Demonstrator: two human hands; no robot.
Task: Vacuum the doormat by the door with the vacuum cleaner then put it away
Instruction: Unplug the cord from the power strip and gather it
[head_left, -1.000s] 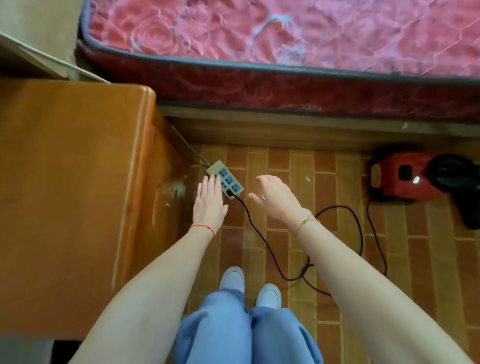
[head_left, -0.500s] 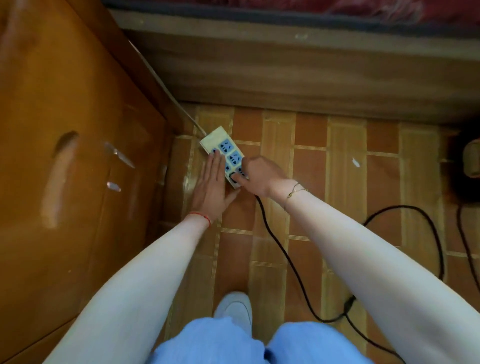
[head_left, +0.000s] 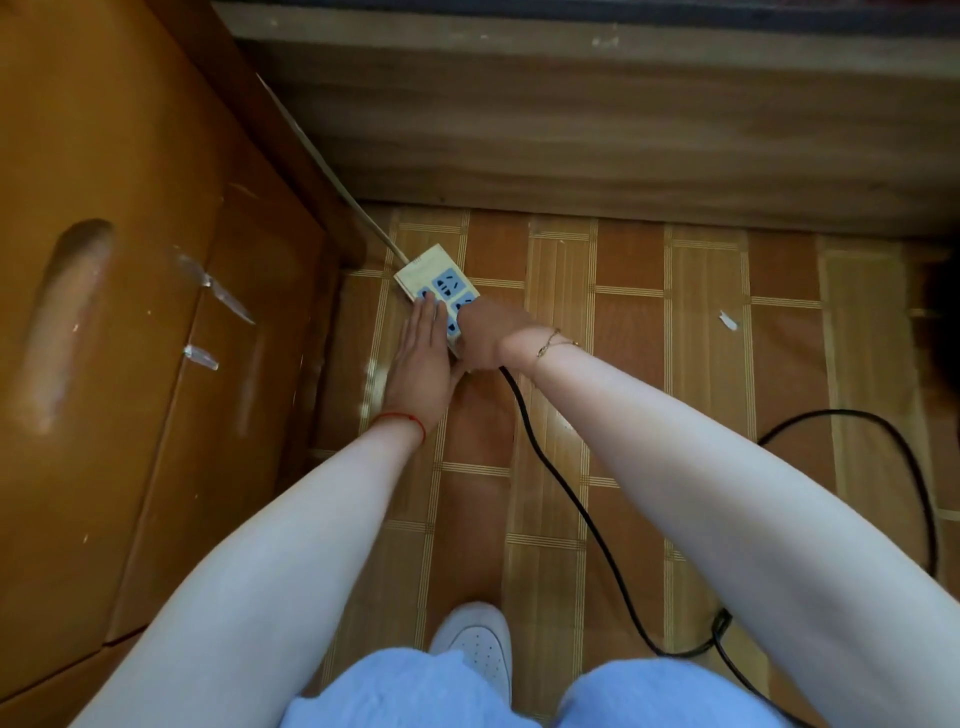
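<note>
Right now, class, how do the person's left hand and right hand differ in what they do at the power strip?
The left hand lies flat with straight fingers pressed on the power strip; the right hand curls over the strip's near end, where the black cord emerges. The left wrist wears a red string; the right wears a thin gold chain. Both touch the strip on the floor.

No text, label, brand or number can be read anywhere, also not on the power strip (head_left: 439, 278).
</note>
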